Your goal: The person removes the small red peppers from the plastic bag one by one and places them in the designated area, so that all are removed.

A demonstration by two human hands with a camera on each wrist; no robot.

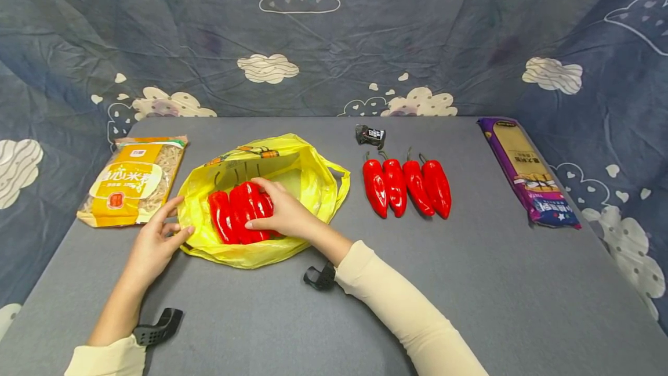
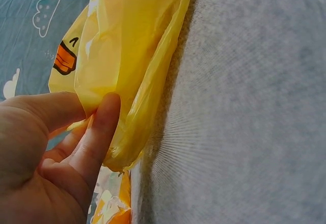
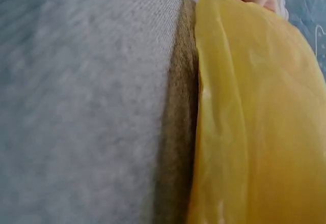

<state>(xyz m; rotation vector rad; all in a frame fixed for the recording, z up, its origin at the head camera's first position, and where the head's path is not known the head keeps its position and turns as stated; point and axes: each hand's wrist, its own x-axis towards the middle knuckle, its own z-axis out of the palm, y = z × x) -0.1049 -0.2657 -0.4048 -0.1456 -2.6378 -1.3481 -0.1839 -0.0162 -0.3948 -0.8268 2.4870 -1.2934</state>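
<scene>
A yellow plastic bag (image 1: pixel 318 190) lies with its mouth spread toward the head camera. Several glossy red peppers (image 1: pixel 221 218) sit side by side inside it. My left hand (image 1: pixel 156 242) pinches the bag's left edge between thumb and fingers, plainly seen in the left wrist view. Reaching in over the near rim, my right hand (image 1: pixel 284 210) grips a red pepper (image 1: pixel 243 208), thumb on the near side and fingers on the far side. The bag's wall (image 3: pixel 265 112) hides the right hand's grip in the right wrist view.
Several more red peppers (image 1: pixel 407 187) lie in a row right of the bag, a small black wrapped packet (image 1: pixel 370 135) behind them. An orange noodle packet (image 1: pixel 133 181) is at left, a purple packet (image 1: pixel 529 173) at right. Behind the grey table (image 1: pixel 250 318) hangs a cloud-print cloth (image 1: pixel 334 33).
</scene>
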